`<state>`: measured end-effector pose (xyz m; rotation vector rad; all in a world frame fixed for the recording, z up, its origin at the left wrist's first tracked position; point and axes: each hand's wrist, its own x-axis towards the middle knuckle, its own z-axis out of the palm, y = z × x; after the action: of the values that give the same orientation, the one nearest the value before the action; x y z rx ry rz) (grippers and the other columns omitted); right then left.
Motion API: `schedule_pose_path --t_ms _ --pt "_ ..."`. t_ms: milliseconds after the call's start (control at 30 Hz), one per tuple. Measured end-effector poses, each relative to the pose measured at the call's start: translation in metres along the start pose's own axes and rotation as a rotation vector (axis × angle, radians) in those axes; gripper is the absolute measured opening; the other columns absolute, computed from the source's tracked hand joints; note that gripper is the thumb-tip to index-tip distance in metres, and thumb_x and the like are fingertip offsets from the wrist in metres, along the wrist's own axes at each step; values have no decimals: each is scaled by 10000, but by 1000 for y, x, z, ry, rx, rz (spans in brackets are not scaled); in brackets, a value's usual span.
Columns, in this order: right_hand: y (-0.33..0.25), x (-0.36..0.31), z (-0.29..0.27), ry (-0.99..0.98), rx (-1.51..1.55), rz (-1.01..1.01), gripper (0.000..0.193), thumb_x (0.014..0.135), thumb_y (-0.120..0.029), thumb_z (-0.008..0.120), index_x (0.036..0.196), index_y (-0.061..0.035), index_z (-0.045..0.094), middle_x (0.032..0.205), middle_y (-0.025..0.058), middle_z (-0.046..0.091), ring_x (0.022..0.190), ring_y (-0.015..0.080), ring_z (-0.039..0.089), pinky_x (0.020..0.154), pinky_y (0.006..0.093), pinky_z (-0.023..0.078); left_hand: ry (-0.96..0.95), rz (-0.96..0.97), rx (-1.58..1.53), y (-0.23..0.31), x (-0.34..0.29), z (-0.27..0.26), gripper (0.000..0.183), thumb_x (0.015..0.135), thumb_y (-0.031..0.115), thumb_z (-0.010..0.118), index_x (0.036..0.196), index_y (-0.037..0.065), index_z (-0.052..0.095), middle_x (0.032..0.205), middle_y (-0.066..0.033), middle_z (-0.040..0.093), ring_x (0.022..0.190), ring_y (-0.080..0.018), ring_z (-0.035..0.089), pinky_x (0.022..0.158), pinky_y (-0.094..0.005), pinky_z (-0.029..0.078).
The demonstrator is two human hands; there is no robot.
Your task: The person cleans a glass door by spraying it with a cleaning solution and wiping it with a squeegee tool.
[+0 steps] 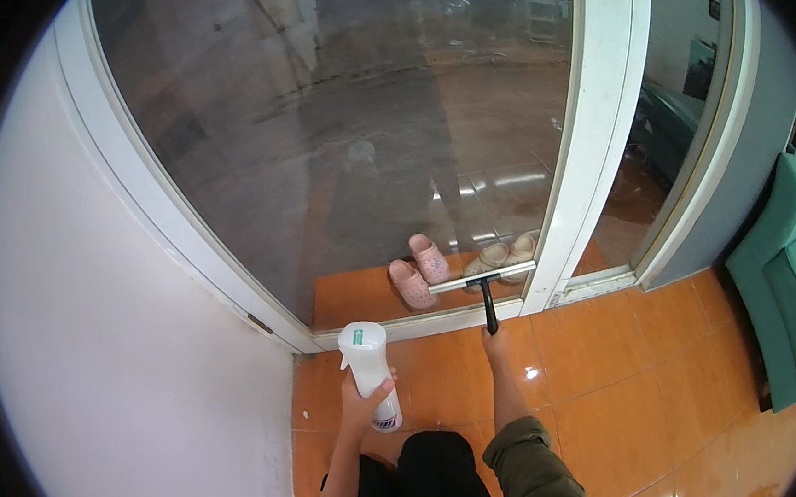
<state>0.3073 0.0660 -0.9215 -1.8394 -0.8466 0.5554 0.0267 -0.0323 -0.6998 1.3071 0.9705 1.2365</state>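
My left hand (367, 403) is wrapped round a white spray bottle (368, 353), held upright in front of my knees. Its trigger sticks out toward the left. In my right hand (495, 340) is the black handle of a squeegee (482, 280). The squeegee's long pale blade lies against the lower part of a glass door pane (355, 199), near its right corner. The blade slants slightly, its right end close to the white frame. Most of my right fingers are hidden behind the wrist and handle.
Behind the glass stand pink clogs (411, 285) and beige clogs (489, 262). A white door frame (589, 151) borders the pane. A white wall (151, 342) rises at the left. On the orange tiled floor (610, 383), a green chair (787, 294) stands at the right.
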Motion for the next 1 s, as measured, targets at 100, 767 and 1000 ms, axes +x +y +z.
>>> schedule_pose_path --t_ms 100,767,1000 --pt "32 -11 9 32 -108 33 264 734 -157 632 913 35 605 758 243 616 723 379 626 623 429 475 -8 -13 23 3 0 -2 424 761 185 684 1085 -23 506 931 -142 635 840 -216 630 772 -347 500" --pt "-294 -16 -134 79 330 -626 461 906 -246 558 1248 -36 332 667 105 539 611 203 564 559 336 445 75 107 -27 67 -27 4 389 781 210 672 1061 -19 529 930 -111 635 831 -185 618 752 -320 486" --pt "-384 46 -161 269 224 -787 479 922 -301 507 1303 -85 312 741 194 598 649 325 613 580 376 459 69 175 -10 88 -26 19 360 777 218 674 1023 -15 552 905 -99 629 829 -176 609 750 -314 480"
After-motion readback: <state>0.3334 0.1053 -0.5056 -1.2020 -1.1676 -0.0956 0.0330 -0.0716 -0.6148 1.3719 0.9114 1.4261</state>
